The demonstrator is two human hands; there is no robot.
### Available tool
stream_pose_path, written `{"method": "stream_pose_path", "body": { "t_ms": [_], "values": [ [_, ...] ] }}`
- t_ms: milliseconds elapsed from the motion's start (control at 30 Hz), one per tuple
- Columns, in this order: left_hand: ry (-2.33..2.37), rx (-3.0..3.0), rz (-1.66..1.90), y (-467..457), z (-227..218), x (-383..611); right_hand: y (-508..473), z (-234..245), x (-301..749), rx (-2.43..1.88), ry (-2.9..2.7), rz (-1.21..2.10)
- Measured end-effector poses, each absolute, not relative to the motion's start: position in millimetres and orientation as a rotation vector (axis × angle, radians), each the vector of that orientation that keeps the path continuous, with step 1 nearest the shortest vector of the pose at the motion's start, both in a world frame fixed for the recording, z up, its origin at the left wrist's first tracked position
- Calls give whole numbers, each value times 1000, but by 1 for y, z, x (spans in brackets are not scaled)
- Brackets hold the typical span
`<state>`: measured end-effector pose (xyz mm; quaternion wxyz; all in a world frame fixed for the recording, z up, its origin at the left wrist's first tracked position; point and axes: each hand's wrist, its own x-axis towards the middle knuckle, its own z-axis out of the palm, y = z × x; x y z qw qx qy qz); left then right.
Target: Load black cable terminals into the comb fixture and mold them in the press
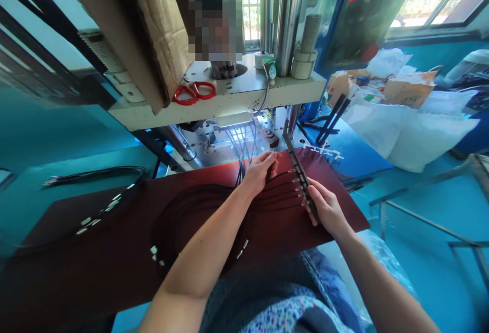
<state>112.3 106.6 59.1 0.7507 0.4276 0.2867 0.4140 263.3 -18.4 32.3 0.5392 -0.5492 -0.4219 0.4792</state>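
Note:
My right hand (pixel 324 204) is closed around the lower end of a long dark bar (pixel 296 162), which slants over the board. Several black cables (pixel 273 190) run to the bar, their small metal-tipped ends lined up along its left side. Left of the bar, my left hand (pixel 262 170) is raised over the cables with its fingers curled together. What those fingers hold, if anything, is hidden. More black cables lie looped on the dark red board (pixel 214 236), with white connectors (pixel 154 251) at some ends.
Ahead stands a press with a light-coloured plate (pixel 229 101); thin cables hang over its lit lower bed (pixel 237 134). Red-handled scissors (pixel 194 92) lie on the plate beside cardboard (pixel 156 22). A cable bundle (pixel 103 213) lies at left. Dark strips (pixel 332 119) and a white branched piece (pixel 324 150) are at right.

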Motion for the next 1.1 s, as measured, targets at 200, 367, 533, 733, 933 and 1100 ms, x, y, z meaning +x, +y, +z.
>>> {"method": "stream_pose_path", "body": {
  "t_ms": [200,367,533,733,933,1100],
  "values": [
    [758,1082,834,102,59,117,-19,31,264,-1290,-990,1146],
    [996,1502,805,98,65,124,-20,32,264,-1281,-997,1156],
    [1013,1389,752,100,67,128,-20,35,265,-1310,-1008,1169],
    [921,1431,752,104,64,128,-18,37,266,-1353,-1086,1185],
    [860,1491,795,110,58,122,-16,36,265,-1367,-1134,1174],
    [853,1203,1071,111,54,119,-17,40,264,-1379,-1027,1150]
  ]
}}
